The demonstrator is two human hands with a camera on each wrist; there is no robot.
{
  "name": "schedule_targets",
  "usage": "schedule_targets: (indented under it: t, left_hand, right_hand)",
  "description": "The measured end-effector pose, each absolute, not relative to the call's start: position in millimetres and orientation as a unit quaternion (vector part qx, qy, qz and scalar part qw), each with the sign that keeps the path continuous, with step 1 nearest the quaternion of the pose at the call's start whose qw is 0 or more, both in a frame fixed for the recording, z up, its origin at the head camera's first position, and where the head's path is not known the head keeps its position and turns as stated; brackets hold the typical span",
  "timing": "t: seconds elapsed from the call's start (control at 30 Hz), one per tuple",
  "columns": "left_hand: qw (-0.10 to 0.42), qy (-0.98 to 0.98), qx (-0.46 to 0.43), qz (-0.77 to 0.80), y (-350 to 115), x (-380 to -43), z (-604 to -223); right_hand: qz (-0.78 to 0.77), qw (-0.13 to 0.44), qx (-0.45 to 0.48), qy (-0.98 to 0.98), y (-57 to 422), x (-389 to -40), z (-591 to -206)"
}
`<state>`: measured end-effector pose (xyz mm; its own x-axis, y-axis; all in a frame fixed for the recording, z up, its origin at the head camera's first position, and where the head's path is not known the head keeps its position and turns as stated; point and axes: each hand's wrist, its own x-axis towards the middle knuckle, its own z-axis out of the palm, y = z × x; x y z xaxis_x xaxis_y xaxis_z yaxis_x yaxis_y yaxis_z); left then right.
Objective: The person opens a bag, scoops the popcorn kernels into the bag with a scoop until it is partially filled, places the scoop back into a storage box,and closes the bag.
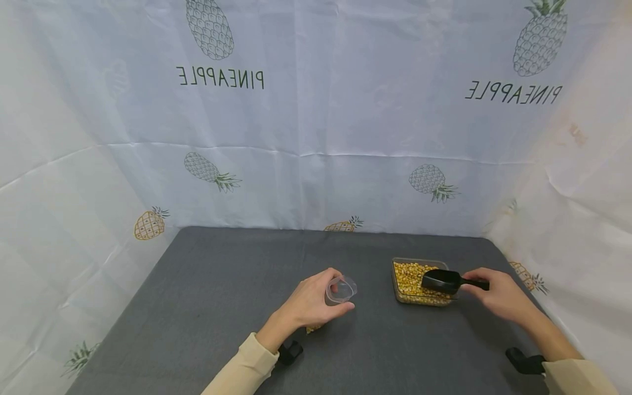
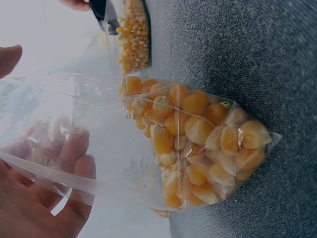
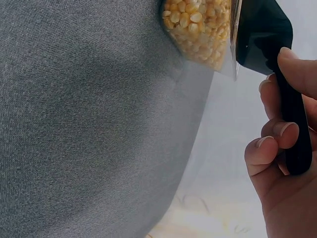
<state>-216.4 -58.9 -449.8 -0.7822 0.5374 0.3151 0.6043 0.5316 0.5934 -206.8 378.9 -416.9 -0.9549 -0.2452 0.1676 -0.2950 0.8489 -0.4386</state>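
Note:
A clear plastic bag (image 2: 114, 134) with yellow corn kernels (image 2: 198, 144) in its bottom stands on the grey table. My left hand (image 1: 316, 299) holds it near its round open mouth, fingers on one side and thumb on the other. From the head view, most of the bag is hidden behind that hand. At the right, my right hand (image 1: 498, 293) grips the handle of a black scoop (image 1: 441, 281). The scoop is over the right part of a clear rectangular container (image 1: 422, 301) filled with corn kernels (image 1: 412, 276). Whether kernels lie in the scoop cannot be seen.
The dark grey tabletop (image 1: 222, 285) runs back to a white curtain (image 1: 316, 109) printed with pineapples, which also hangs at both sides. A black wrist mount (image 1: 290, 353) sits under the left wrist, another (image 1: 524, 362) by the right.

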Motion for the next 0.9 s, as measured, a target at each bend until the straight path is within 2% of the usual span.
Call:
schedule_targets:
  t: [0.9]
  left_hand:
    - [0.04,-0.875,-0.323,-0.359,-58.5,-215.8,-448.6]
  right_hand:
    - [0.22,0.06,0.145,-0.963,373.4,-214.1,-413.7]
